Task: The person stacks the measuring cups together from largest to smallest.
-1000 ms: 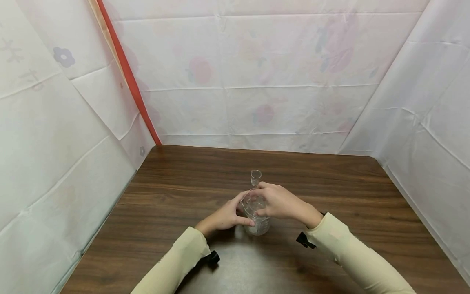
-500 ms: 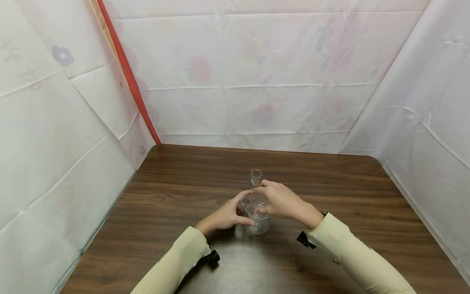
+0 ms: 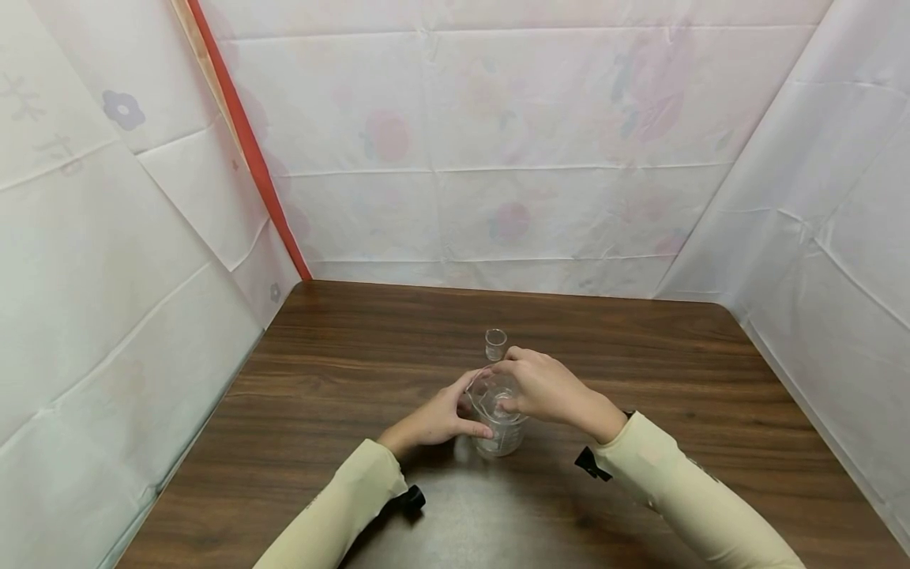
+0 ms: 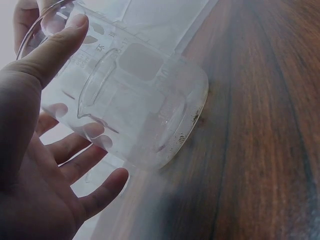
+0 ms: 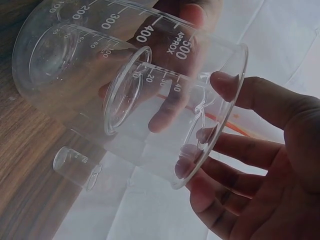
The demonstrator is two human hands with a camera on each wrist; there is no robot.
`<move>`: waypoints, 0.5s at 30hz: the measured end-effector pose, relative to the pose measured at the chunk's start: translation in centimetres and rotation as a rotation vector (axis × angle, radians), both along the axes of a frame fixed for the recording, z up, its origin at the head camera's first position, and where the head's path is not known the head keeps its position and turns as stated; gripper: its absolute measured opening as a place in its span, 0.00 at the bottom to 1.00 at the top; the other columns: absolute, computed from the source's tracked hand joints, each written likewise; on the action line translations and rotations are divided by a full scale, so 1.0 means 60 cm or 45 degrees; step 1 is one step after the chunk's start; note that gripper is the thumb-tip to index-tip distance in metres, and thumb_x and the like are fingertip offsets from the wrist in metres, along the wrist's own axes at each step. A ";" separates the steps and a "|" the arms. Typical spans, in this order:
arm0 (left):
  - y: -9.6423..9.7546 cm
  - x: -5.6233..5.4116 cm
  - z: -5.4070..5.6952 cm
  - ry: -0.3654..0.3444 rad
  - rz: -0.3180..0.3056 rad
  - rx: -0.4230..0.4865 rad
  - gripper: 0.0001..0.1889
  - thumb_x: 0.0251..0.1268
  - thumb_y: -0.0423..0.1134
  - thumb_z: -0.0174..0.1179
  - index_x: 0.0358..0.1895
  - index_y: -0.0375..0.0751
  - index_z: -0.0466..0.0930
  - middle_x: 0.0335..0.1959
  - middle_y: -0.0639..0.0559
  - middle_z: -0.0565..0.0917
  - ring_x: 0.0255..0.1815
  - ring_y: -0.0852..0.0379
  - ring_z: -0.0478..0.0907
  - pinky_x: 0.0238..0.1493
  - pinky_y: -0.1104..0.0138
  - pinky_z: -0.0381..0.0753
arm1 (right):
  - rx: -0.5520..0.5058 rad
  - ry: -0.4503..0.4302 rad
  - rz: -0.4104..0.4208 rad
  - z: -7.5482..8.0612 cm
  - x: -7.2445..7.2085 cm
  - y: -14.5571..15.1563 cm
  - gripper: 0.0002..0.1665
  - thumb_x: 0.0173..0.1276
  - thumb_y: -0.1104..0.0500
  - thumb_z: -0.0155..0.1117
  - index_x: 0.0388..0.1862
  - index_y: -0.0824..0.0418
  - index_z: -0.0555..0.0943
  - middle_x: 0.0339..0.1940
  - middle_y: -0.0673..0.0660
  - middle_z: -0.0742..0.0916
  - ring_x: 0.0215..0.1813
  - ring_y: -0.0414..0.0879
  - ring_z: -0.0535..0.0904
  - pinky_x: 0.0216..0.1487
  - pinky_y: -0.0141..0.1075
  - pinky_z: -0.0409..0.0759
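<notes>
A large clear glass beaker (image 3: pixel 503 439) with white marks up to 500 stands on the table. My left hand (image 3: pixel 434 417) holds it round the side, thumb in front and fingers behind. Inside it, in the right wrist view, sits a medium beaker (image 5: pixel 67 47) marked up to 100. A smaller beaker (image 5: pixel 160 85) marked up to 40 reaches into the medium one's mouth. My right hand (image 3: pixel 549 390) reaches over the large rim and pinches the smaller beaker near its rim. Just behind stands a tiny glass beaker (image 3: pixel 495 345), upright and untouched.
The brown wood-grain table (image 3: pixel 341 379) is bounded by white printed sheets (image 3: pixel 455 142) at the back and both sides. A red strip (image 3: pixel 245 142) runs down the back left corner.
The right hand and the smaller beaker have shifted very slightly inside the large beaker. The left hand and the tiny beaker have stayed in place.
</notes>
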State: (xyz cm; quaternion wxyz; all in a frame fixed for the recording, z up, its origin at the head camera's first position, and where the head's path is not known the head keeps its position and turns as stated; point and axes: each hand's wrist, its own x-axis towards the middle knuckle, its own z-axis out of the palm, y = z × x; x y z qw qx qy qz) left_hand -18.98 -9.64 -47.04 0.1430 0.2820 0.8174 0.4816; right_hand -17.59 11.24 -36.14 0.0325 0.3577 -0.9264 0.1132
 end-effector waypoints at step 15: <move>0.000 0.003 0.000 -0.003 0.040 -0.018 0.49 0.53 0.50 0.73 0.76 0.54 0.52 0.68 0.46 0.71 0.52 0.50 0.81 0.51 0.59 0.80 | 0.054 -0.061 0.013 -0.004 -0.003 -0.005 0.28 0.50 0.55 0.78 0.53 0.56 0.84 0.37 0.54 0.82 0.30 0.40 0.71 0.30 0.34 0.74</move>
